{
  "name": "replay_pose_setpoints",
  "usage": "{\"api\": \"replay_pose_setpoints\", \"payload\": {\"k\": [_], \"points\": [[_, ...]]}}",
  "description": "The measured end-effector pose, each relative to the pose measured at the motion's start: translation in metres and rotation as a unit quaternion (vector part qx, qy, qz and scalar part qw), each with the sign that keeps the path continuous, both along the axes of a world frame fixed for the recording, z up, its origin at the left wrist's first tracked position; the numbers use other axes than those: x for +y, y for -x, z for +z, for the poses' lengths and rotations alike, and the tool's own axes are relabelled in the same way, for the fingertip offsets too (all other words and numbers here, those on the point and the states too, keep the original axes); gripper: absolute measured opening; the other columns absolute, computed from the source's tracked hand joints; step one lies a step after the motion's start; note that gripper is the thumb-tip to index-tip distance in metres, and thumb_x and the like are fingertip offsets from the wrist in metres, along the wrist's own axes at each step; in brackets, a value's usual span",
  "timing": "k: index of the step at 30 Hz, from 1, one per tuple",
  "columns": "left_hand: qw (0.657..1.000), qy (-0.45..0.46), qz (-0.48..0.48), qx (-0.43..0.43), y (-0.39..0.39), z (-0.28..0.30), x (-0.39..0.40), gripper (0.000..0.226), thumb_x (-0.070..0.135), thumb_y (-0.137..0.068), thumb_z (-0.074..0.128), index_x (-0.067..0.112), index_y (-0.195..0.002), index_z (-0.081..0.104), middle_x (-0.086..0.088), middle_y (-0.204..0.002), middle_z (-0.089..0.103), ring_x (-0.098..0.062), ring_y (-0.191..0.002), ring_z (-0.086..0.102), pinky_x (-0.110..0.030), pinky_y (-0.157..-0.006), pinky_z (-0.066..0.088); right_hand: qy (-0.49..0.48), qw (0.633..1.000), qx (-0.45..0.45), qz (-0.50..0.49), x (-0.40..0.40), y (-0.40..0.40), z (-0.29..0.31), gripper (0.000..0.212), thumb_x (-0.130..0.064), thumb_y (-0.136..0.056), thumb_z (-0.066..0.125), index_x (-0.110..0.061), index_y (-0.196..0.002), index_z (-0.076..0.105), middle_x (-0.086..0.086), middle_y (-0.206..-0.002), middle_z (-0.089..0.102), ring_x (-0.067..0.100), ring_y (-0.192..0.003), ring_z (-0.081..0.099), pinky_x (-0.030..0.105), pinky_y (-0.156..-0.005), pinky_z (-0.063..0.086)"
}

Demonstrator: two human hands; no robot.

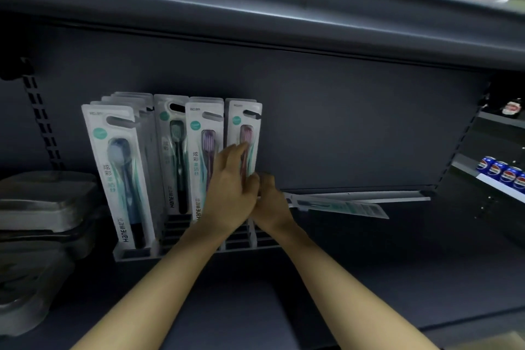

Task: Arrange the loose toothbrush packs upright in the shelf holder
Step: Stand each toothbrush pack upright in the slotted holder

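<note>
The left hand (231,179) lies with straight fingers against the rightmost upright pack (245,133) in the shelf holder (241,244). The right hand (270,199) touches it beside a loose pack (341,204) lying flat; its grip is hidden.

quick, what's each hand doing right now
Left hand: fingers straight, pressing the pink toothbrush pack upright in the holder.
Right hand: grip closed on the loose toothbrush pack lying flat.

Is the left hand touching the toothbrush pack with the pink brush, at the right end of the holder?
Touching. In the head view the left hand lies against the front of the pink toothbrush pack, its fingers overlapping the pack's face with no gap visible.
</note>
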State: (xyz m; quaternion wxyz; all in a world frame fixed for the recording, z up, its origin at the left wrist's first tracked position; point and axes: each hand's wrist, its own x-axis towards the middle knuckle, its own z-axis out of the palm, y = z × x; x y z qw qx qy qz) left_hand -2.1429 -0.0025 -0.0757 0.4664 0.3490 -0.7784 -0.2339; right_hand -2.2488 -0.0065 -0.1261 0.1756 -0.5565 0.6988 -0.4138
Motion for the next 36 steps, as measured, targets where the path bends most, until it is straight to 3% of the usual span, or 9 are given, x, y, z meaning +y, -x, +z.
{"api": "replay_pose_setpoints", "payload": {"k": [4,9,15,27,32,36], "points": [[1.000,-0.007,0.002,0.026,0.014,-0.009,0.009,0.052,0.008,-0.089,0.050,0.012,-0.138,0.033,-0.010,-0.140,0.037,-0.019,-0.129,0.039,-0.007,-0.095,0.023,0.028,0.999,-0.005,-0.020,0.021,0.019,0.001,0.053,-0.020,-0.090,0.055,-0.014,-0.136,0.030,0.011,-0.136,0.048,0.025,-0.122,0.049,0.035,-0.101,0.044],[0.999,-0.029,-0.014,0.039,0.040,-0.023,0.018,0.041,0.011,-0.090,0.050,0.009,-0.131,0.043,-0.011,-0.133,0.048,-0.022,-0.121,0.049,-0.022,-0.093,0.037,0.024,0.998,0.013,-0.060,0.049,0.050,0.001,0.054,-0.014,-0.090,0.054,-0.010,-0.138,0.030,0.013,-0.138,0.043,0.026,-0.124,0.046,0.023,-0.094,0.037],[0.996,-0.072,-0.037,0.028,0.077,-0.043,0.031,0.037,0.009,-0.090,0.050,0.007,-0.126,0.043,-0.013,-0.124,0.055,-0.025,-0.115,0.054,-0.025,-0.090,0.040,0.006,0.996,0.015,-0.090,0.080,0.083,-0.006,0.046,-0.014,-0.088,0.052,-0.017,-0.132,0.039,0.009,-0.129,0.051,0.026,-0.115,0.053,0.037,-0.095,0.047],[0.988,-0.147,-0.043,-0.013,0.132,-0.068,0.041,0.039,0.013,-0.087,0.052,0.009,-0.124,0.040,-0.012,-0.118,0.058,-0.027,-0.105,0.058,-0.026,-0.081,0.040,-0.049,0.989,0.061,-0.129,0.106,0.139,-0.010,0.048,-0.020,-0.090,0.051,-0.016,-0.136,0.035,0.013,-0.137,0.046,0.029,-0.121,0.050,0.038,-0.100,0.044],[0.984,-0.172,-0.055,-0.016,0.143,-0.075,0.038,0.051,0.011,-0.087,0.050,0.014,-0.134,0.028,-0.005,-0.115,0.058,-0.013,-0.090,0.054,-0.024,-0.077,0.039,-0.057,0.988,0.072,-0.121,0.103,0.152,-0.015,0.052,-0.020,-0.089,0.053,-0.014,-0.137,0.034,0.013,-0.137,0.045,0.029,-0.126,0.044,0.039,-0.103,0.042],[0.982,-0.179,-0.055,-0.021,0.149,-0.080,0.034,0.068,0.011,-0.085,0.053,0.018,-0.142,0.016,-0.012,-0.125,0.056,-0.026,-0.108,0.057,-0.030,-0.085,0.045,-0.071,0.984,0.113,-0.114,0.098,0.157,-0.020,0.056,-0.025,-0.088,0.055,-0.014,-0.139,0.033,0.011,-0.141,0.042,0.028,-0.134,0.033,0.045,-0.109,0.034]]}}
